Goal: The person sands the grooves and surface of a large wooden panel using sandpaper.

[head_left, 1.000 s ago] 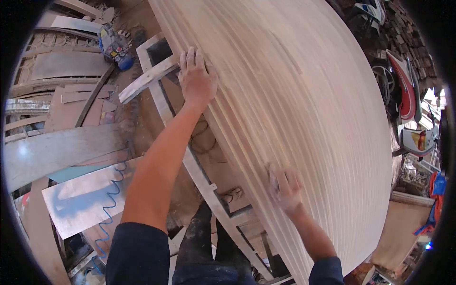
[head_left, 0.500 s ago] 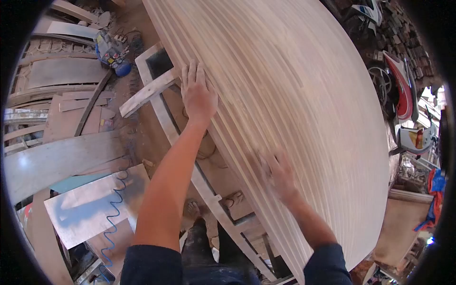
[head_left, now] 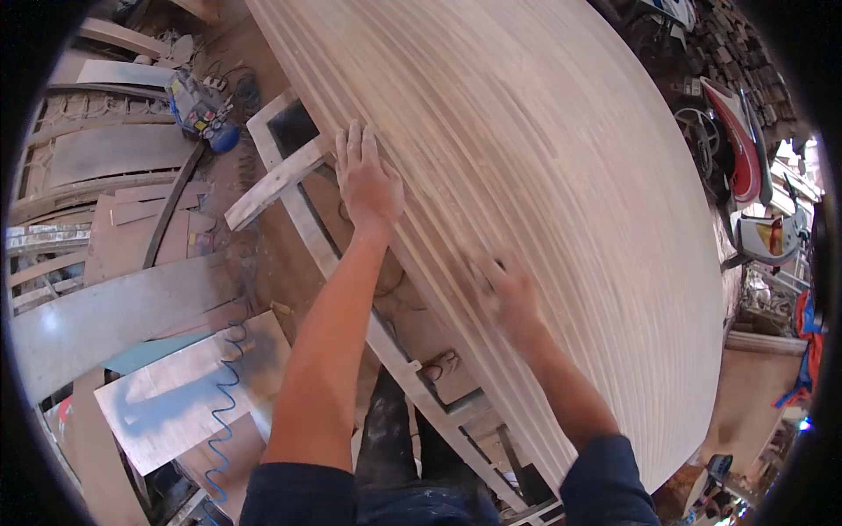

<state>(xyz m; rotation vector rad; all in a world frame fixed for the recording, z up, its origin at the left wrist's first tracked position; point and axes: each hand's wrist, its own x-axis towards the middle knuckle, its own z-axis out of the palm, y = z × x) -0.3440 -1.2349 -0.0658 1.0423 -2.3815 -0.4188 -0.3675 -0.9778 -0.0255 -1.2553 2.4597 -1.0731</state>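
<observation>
A broad, pale wooden panel (head_left: 579, 202) with lengthwise strips of light and brown grain runs from the top of the view down to the lower right. My left hand (head_left: 370, 186) lies flat on its left edge, fingers stretched out and pointing away from me. Lower down, my right hand (head_left: 511, 294) is on the panel's striped surface, blurred by motion. Its fingers look curled in; whatever is under or inside them is hidden. Beneath the panel's left side shows a whitish support frame (head_left: 307, 223) with a short wooden bar (head_left: 274, 184) sticking out to the left.
On the left floor lie a board with blue paint (head_left: 175, 399), a coiled blue hose (head_left: 224, 412), several curved boards (head_left: 123, 302) and a machine with a blue end (head_left: 203, 118). Motorbikes (head_left: 735, 149) stand beyond the panel at right. A brown board (head_left: 745, 399) lies at lower right.
My right hand has shifted slightly up and to the left along the panel. My left hand keeps its place on the edge. The whole view has tilted a little.
</observation>
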